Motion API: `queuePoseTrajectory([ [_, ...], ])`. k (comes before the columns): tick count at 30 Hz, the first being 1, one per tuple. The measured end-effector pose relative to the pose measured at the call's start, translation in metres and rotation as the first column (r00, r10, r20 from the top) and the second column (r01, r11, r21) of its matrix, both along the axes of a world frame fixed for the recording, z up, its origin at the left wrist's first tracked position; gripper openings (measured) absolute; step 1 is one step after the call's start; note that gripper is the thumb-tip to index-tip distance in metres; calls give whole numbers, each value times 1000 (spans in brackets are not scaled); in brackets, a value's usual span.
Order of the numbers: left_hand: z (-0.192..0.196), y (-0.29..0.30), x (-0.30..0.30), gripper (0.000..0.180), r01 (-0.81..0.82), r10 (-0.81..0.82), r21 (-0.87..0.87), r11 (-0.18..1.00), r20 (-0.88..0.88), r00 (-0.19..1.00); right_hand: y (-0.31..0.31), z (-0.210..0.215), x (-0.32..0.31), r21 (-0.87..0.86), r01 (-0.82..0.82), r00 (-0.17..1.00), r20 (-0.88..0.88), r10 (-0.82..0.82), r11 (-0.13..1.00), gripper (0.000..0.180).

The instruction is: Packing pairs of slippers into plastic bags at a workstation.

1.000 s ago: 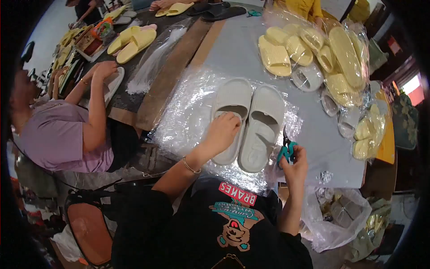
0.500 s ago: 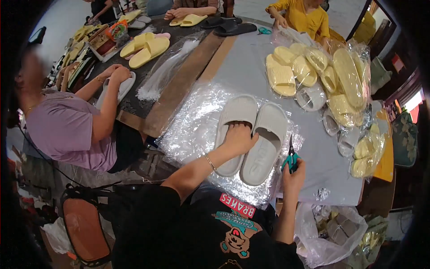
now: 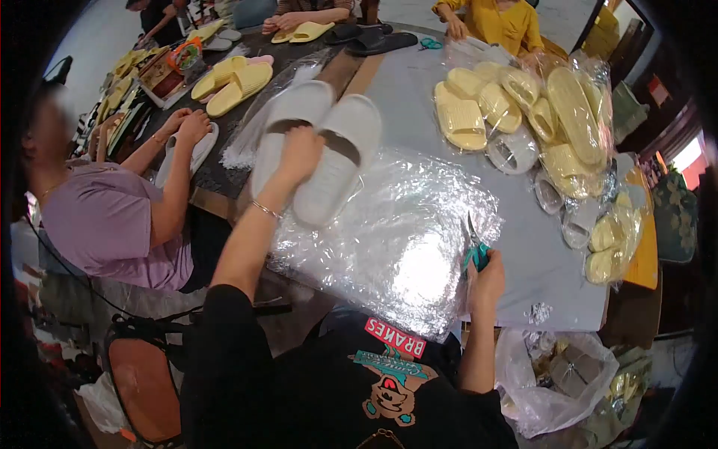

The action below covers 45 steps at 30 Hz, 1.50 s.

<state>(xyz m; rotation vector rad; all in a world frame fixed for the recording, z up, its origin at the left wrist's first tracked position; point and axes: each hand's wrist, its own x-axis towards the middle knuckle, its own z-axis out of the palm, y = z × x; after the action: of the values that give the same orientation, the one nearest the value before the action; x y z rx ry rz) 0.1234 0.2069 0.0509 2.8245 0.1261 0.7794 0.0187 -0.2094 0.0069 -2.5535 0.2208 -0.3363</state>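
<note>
A pair of light grey slide slippers (image 3: 354,123) lies side by side in my left hand (image 3: 301,155), whose fingers are tucked under the straps. The pair hangs over the left edge of a pile of clear plastic bags (image 3: 381,262); whether it touches the table I cannot tell. My right hand (image 3: 489,280) is closed around the teal handles of small scissors (image 3: 476,254), at the right edge of the bags. Their dark blades point away from me.
Bagged yellow slippers (image 3: 497,108) are heaped at the right on the grey tabletop (image 3: 553,299). Below them stands an open plastic sack (image 3: 553,389). On the left, a co-worker in a purple shirt (image 3: 108,224) handles a light slipper. Another person in yellow (image 3: 493,26) sits across.
My left hand has carried the grey slippers leftward and away from me, uncovering the plastic bags beneath. My right hand still holds the scissors in nearly the same place.
</note>
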Motion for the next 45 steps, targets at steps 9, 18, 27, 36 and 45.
queuePoseTrajectory([
  [9,-41,112,0,45,-438,414,-136,888,-175,893,-4,-13,-3,-84,-17,999,25,19,996,39],
  [18,-57,-97,-65,63,427,-407,22,904,-258,876,-23,-6,15,26,59,994,90,-61,998,38],
  [27,-49,-86,-73,63,443,-389,101,891,-334,859,-64,8,34,-339,69,998,17,-67,938,37],
  [36,-39,-80,-103,61,457,-302,220,862,-501,811,96,1,9,-242,-589,802,-52,596,771,72],
  [45,-64,-35,-107,65,377,-314,131,917,-347,884,51,-19,21,-204,-392,919,-40,392,897,75],
])
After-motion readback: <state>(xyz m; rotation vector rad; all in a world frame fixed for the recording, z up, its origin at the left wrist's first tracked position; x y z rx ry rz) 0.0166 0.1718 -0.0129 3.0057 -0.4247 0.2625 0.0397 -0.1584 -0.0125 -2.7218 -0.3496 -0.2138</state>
